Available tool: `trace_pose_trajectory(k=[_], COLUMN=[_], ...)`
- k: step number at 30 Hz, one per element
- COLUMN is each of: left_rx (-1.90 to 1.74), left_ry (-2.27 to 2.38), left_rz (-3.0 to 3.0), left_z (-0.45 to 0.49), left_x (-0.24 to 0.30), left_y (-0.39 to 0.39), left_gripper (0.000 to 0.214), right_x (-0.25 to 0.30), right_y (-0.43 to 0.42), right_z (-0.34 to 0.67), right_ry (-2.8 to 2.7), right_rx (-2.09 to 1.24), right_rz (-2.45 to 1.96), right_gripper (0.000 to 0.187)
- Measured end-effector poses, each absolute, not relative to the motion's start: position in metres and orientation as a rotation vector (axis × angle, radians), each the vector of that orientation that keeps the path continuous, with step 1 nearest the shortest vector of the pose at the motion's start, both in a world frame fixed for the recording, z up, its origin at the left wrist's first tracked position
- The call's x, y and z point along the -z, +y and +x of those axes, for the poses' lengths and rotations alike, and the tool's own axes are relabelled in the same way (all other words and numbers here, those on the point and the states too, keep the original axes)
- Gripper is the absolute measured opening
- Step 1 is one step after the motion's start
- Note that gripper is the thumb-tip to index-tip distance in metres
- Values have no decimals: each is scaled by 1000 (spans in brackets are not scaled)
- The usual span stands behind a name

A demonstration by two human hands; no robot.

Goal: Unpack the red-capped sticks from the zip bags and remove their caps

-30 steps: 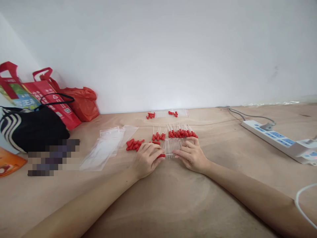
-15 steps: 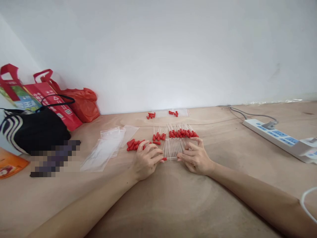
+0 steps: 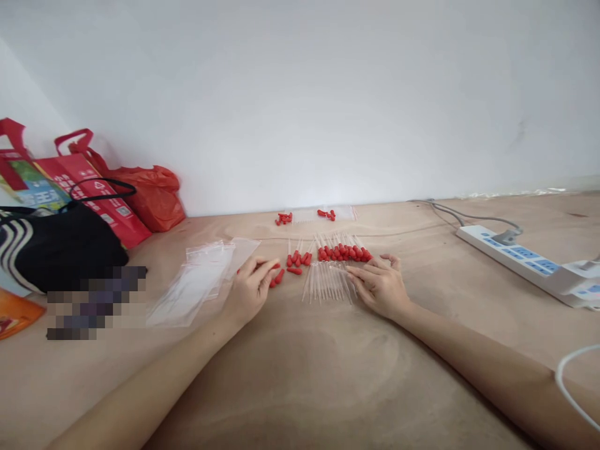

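My left hand (image 3: 248, 286) lies on the wooden tabletop (image 3: 304, 375) with its fingers stretched over a small heap of loose red rubber caps (image 3: 279, 275). My right hand (image 3: 382, 286) rests beside a fan of bare clear tubes (image 3: 325, 282), with thumb and forefinger pinched on the end of one tube. Just behind lies a row of tubes fitted with red caps (image 3: 344, 253), and a smaller capped group (image 3: 298, 257) sits to its left.
Clear zip bags (image 3: 197, 281) lie left of my left hand. Two small bags holding red caps (image 3: 307, 215) sit by the wall. A black striped bag (image 3: 56, 247), red shopping bags (image 3: 94, 181) and an orange plastic bag (image 3: 154, 194) stand at the left. A power strip (image 3: 520, 259) and a white cable (image 3: 569, 381) are at the right.
My left hand has left the tube fan and slid left onto the loose red caps. My right hand has shifted slightly right and now pinches a single tube.
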State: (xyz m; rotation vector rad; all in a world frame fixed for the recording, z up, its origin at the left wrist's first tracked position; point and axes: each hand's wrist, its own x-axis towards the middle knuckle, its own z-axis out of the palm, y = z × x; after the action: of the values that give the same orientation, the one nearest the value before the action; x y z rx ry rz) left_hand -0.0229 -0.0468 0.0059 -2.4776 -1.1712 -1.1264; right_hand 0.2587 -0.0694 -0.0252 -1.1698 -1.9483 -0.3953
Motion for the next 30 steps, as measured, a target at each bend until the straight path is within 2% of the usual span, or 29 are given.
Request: trace_pose_trajectory(k=[6, 10, 14, 18, 25, 30], left_rx=[1096, 935, 712, 531, 589, 588], left_ry=[-1684, -1944, -2021, -2072, -2076, -2015], left_rz=[-2325, -2337, -2391, -2427, -2432, -2482], left_z=[-44, -53, -53, -52, -56, -59], left_x=[-16, -21, -23, -23, -23, -19], left_y=[-18, -1, 9, 14, 20, 25], left_gripper=[26, 26, 22, 27, 33, 33], right_x=[28, 30, 30, 29, 25, 25], right_y=[-64, -60, -59, -59, -62, -62], right_z=[253, 252, 252, 253, 253, 254], right_ry=[-1860, -1908, -2025, -2103, -2181, -2114], right_rx=[463, 473, 400, 336, 297, 294], right_rz=[-1230, -1219, -1209, -1222, -1234, -1291], right_gripper=[20, 20, 18, 23, 36, 28])
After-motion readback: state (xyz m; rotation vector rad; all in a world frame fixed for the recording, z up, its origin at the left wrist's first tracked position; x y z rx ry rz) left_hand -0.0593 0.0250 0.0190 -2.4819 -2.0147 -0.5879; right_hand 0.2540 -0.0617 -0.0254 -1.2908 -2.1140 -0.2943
